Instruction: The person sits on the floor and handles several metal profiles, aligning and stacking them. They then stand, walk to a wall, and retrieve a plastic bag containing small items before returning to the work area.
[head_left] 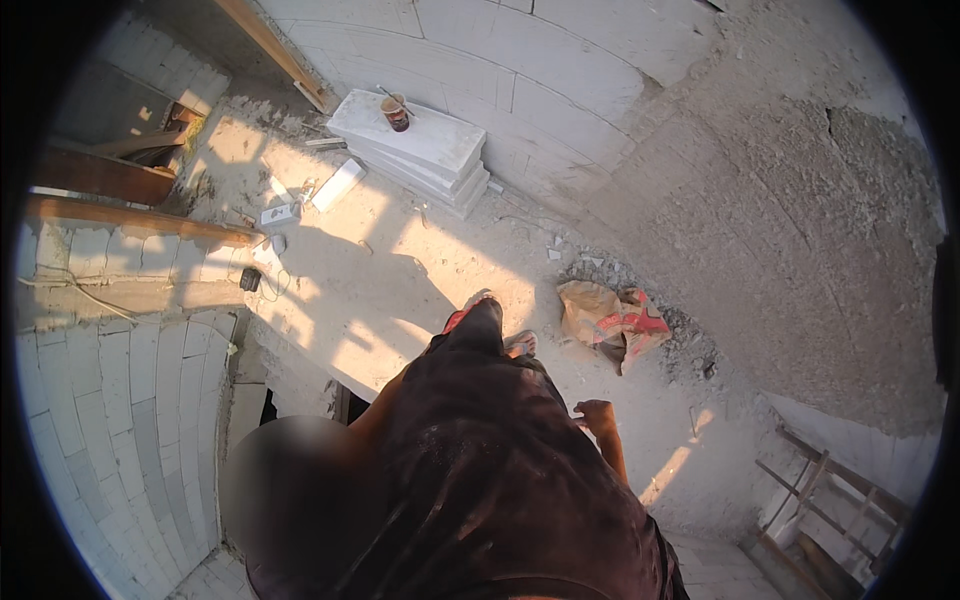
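Observation:
My right hand (pixel 597 413) hangs beside my dark shirt (pixel 480 470), above the dusty floor. Its fingers look curled, and whatever they may hold is too small to make out. Of my left arm (pixel 378 412) only a strip of skin shows at the side of my body. A dark, blurred patch lies beside it, and my left hand does not show. Nearest to my right hand on the floor is a torn brown paper sack (pixel 600 318) with red print, crumpled among grey rubble. One sandalled foot (pixel 521 344) pokes out below my clothes.
Several white blocks (pixel 440 140) are stacked against the block wall, with a plastic cup (pixel 395 112) and straw on top. Loose block pieces (pixel 338 185), a black box (pixel 250 279) and a cable lie left. Rough plaster (pixel 780 240) covers the right wall; a wooden frame (pixel 825 500) stands lower right.

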